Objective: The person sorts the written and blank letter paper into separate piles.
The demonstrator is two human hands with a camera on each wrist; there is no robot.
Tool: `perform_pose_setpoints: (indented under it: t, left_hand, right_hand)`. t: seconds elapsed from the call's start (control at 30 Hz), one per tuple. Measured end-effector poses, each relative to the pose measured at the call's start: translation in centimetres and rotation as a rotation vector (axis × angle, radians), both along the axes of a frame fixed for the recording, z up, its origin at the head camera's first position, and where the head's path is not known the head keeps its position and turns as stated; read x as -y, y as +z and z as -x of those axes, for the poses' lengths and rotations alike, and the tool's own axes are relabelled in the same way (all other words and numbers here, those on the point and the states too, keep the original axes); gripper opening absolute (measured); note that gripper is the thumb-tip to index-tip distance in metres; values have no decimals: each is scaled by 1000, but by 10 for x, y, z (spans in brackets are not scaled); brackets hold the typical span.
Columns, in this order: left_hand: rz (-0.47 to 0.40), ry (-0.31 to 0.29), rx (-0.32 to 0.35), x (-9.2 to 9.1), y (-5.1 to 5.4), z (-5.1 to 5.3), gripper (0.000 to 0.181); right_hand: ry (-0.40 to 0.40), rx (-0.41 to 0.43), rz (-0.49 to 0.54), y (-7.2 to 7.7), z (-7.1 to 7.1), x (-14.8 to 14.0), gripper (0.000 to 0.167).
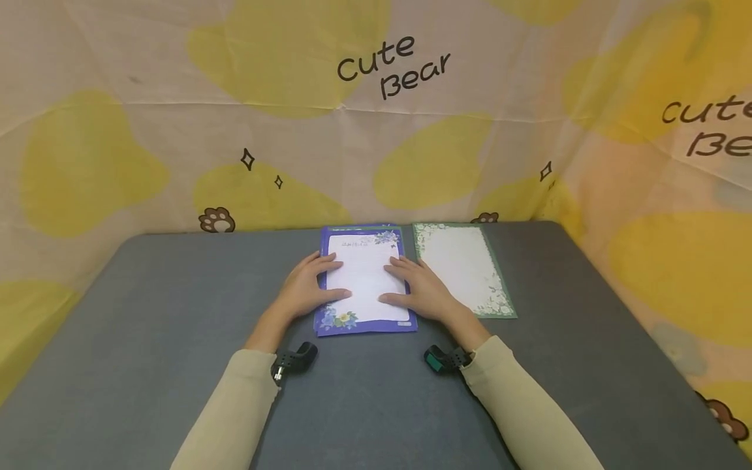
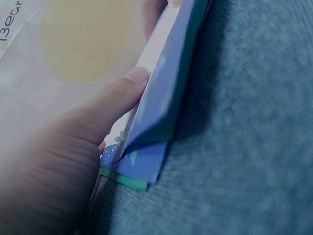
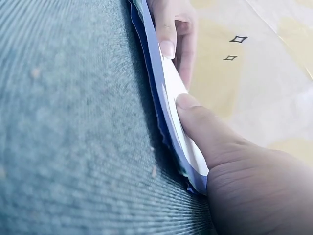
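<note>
My head camera looks forward and down from well back, taking in the table point(image 1: 176, 313) and backdrop point(image 1: 294, 143). The two wrist cameras sit close and tilted, facing past my left hand point(image 1: 308, 285) and right hand point(image 1: 424, 287); all three views share the paper stack point(image 1: 365, 281).

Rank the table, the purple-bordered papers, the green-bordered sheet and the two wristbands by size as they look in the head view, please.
1. Table
2. Purple-bordered papers, partly covered
3. Green-bordered sheet, partly covered and slightly smaller-looking
4. Left wristband and right wristband: too alike to rank
</note>
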State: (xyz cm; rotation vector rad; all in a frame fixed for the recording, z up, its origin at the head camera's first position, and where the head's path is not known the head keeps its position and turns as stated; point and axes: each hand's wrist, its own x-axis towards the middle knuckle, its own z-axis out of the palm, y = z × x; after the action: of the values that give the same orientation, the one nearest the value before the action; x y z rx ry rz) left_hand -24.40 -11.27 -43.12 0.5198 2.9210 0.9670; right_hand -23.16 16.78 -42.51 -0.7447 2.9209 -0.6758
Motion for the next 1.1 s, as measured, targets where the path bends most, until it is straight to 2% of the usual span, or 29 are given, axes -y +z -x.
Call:
perform_pose_setpoints:
  t: [0.23,0.4,0.47,0.63,0.73,0.93,1.1]
  left_hand:
    - [-19,12,4,0,-2,1,72]
    - [-42,24,6,1,-3,2,69]
    - [-52,26,2,1,-3,2,68]
    - [-85,35,3,2,-3,2,64]
    - [-113,45,1,2,-2,1,61]
    - [-154,35,-27,0,1,0,59]
    - [-171,20,-32,0,1,0,60]
  right_hand:
    - [-17,-85,-1,-1,-1,3,69]
    - [-50,-130,35,-2,-1,3,69]
    - [-104,-153,73,-2,0,4,68]
    - [-329,-222,183,0,-1,4,60]
    - [-380,-189,265,2,-1,6,54]
    - [-381,-73,502,4,-2,8,39]
    - [-402,5,660,5,-2,10,38]
